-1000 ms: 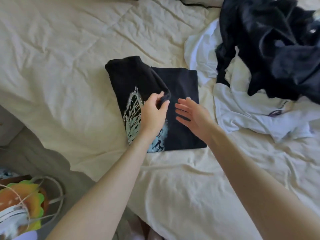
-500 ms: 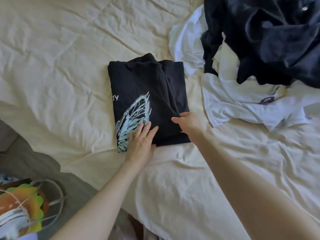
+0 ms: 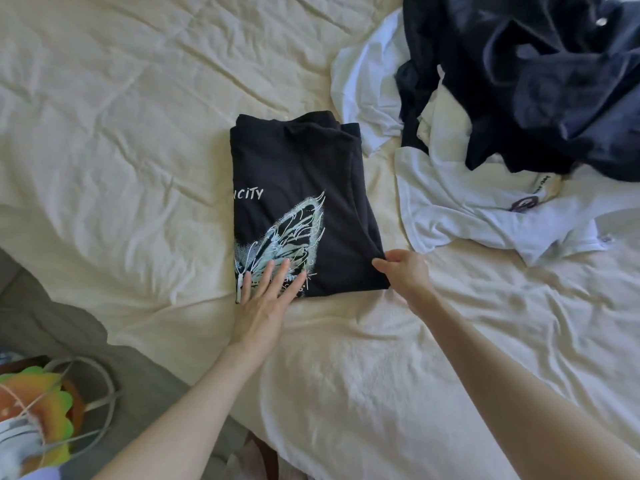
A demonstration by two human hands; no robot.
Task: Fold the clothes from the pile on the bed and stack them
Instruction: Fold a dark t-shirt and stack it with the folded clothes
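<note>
I am seeing the black tee (image 3: 298, 188) now lying folded flat on the bed (image 3: 121, 133), its last flap laid over since a second ago. My left hand (image 3: 266, 299) is pressing it, fingers spread; my right hand (image 3: 403, 270) is pinching its near right corner. The pile (image 3: 519, 98) is waiting beside it, unfolded.

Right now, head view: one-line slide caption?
Left hand flat on folded black butterfly T-shirt; right hand pinches its corner.

The dark clothes pile (image 3: 540, 74) is cut off by the top and right edges. On the folded black shirt (image 3: 298, 188), the lettering's start wraps out of sight. The right hand (image 3: 403, 271) hides its own fingers.
</note>
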